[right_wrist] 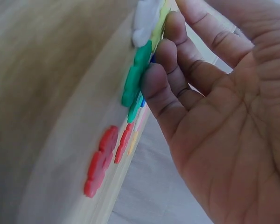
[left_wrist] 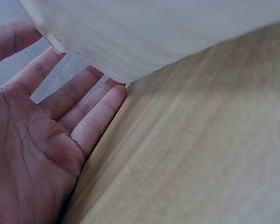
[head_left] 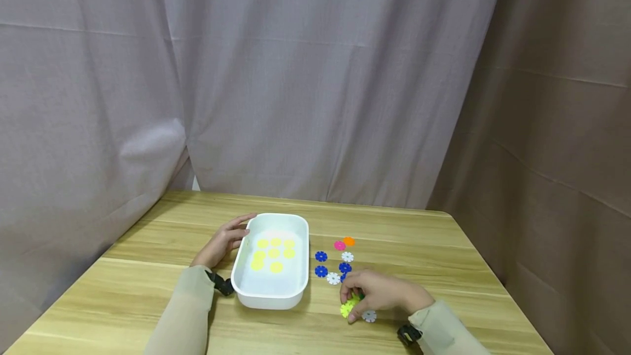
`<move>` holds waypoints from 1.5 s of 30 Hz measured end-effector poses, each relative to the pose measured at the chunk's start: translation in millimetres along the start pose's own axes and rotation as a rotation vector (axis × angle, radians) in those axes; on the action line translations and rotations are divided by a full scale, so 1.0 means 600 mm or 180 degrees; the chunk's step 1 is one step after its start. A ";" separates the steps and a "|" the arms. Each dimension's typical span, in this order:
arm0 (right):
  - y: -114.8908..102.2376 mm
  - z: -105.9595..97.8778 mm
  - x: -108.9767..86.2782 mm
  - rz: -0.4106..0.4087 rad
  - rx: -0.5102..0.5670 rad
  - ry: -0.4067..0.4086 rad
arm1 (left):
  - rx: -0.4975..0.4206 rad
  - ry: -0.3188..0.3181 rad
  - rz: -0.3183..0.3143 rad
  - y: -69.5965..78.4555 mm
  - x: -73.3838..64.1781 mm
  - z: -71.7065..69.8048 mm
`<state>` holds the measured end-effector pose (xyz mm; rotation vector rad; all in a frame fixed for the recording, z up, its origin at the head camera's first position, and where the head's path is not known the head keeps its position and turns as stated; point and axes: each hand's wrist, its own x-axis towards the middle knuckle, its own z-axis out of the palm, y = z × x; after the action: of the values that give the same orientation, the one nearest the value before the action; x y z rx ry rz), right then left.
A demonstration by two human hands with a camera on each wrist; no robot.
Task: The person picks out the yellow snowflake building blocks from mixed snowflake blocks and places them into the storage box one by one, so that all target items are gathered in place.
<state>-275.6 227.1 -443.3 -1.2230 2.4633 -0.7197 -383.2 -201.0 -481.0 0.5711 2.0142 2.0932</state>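
A white plastic tub (head_left: 271, 302) stands on the table, with several yellow snowflake discs (head_left: 276, 267) lying flat on its bottom. At the tub's left side is my left hand (head_left: 224, 242), its spread, nearly straight fingers touching the wall and rim. To the right of the tub my right hand (head_left: 377, 291) reaches down, thumb and curled fingers pinching a yellow-green snowflake disc (head_left: 345, 310). A white disc (head_left: 369, 316) lies beneath that palm. A green disc (right_wrist: 136, 74) lies right at the right fingertips in the right wrist view.
Between tub and right hand lie blue discs (head_left: 321, 272) and white discs (head_left: 333, 278). Behind them are a pink disc (head_left: 339, 245) and an orange disc (head_left: 349, 241). Red discs (right_wrist: 101, 161) show in the right wrist view. Grey curtain (head_left: 315, 81) hangs behind the wooden table (head_left: 394, 229).
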 end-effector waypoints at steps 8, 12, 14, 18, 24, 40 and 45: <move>0.000 0.004 0.003 0.0038 0.0032 -0.0017 | 0.0064 0.0013 0.0019 -0.001 -0.001 -0.001; 0.002 0.003 0.006 -0.0044 0.0086 0.0007 | 0.0029 0.0036 -0.0020 0.001 -0.002 -0.001; 0.002 0.002 0.007 -0.0103 0.0149 0.0016 | 0.0019 0.0033 -0.0020 0.002 -0.003 -0.001; -0.001 -0.001 0.008 -0.0151 0.0302 0.0035 | 0.0017 0.0011 0.0002 0.002 -0.003 -0.002; -0.004 -0.003 0.011 -0.0221 0.0344 0.0100 | 0.0018 0.0006 -0.0006 0.001 -0.003 -0.005; 0.009 -0.031 0.019 -0.0307 0.0286 0.0277 | 0.0031 0.0040 -0.0004 0.001 0.001 0.000; 0.004 -0.042 0.030 -0.0205 0.0349 0.0304 | 0.0008 0.0052 -0.0024 0.000 0.001 0.000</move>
<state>-299.6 221.3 -424.6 -1.2591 2.4329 -0.9380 -383.6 -200.5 -480.7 0.5477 2.0249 2.0979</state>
